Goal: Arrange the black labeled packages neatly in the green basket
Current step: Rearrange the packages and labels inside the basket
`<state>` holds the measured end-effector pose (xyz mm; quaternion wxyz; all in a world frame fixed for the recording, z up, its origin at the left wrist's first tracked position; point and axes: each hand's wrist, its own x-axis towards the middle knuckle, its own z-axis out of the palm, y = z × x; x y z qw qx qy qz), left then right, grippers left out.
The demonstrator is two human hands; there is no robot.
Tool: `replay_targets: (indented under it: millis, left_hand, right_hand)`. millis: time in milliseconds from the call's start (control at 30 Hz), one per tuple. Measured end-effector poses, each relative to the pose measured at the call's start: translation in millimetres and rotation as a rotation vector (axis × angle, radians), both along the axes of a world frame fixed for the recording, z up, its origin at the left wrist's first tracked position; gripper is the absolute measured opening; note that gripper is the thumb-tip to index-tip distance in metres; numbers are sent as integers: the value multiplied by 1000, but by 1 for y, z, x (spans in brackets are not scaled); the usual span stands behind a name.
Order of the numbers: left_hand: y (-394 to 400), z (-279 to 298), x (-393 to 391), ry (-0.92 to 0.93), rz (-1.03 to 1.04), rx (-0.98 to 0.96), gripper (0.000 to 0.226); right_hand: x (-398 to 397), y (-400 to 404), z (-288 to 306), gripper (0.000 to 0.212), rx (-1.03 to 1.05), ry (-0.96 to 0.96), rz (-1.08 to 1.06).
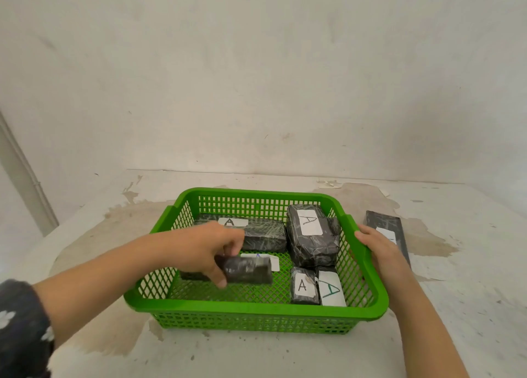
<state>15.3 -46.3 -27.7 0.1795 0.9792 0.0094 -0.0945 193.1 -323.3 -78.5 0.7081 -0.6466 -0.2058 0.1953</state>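
A green mesh basket (256, 310) stands on the table. Inside it, a long black package labeled A (265, 233) lies along the back wall, a bulky one labeled A (312, 239) sits at the back right, and two small ones labeled A (302, 286) (330, 289) stand at the front right. My left hand (205, 249) reaches over the basket's left part, shut on a small black package (248, 270) that looks blurred. Under it lies another package with a white label (273, 260). My right hand (376, 243) grips the basket's right rim.
A flat black labeled package (385, 226) lies on the table outside the basket, to the right, partly hidden behind my right hand. The tabletop (470, 263) is white and stained, with a wall close behind it. A pale pipe (25, 183) runs down at the far left.
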Motion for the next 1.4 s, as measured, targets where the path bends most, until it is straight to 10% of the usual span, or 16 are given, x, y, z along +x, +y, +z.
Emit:
replay_targets:
  millis: [300,567,733,900,1200,1400]
  left_hand:
    - [-26,40,-24,-611,59,-853,38]
    - [-43,57,-17,-674,31,-1112,78]
    - [-25,46,-29,-694,193,-1329,82]
    - [-20,22,-29,-723,452,-1203,33]
    - [-2,18,-41,-792,373,-1179,32]
    - [-25,46,-16,-1021,487,-1148,35]
  right_hand:
    - [-33,8,56,33,-307,-615,-251]
    - [-88,55,91,44,-142,-301,614]
    - [-77,57,80,29,-215,-632,191]
    - [-71,56,72,43,-320,-773,13]
    - [-74,79,91,55,-372,-512,598]
    - [-87,128,120,78,-119,-715,375]
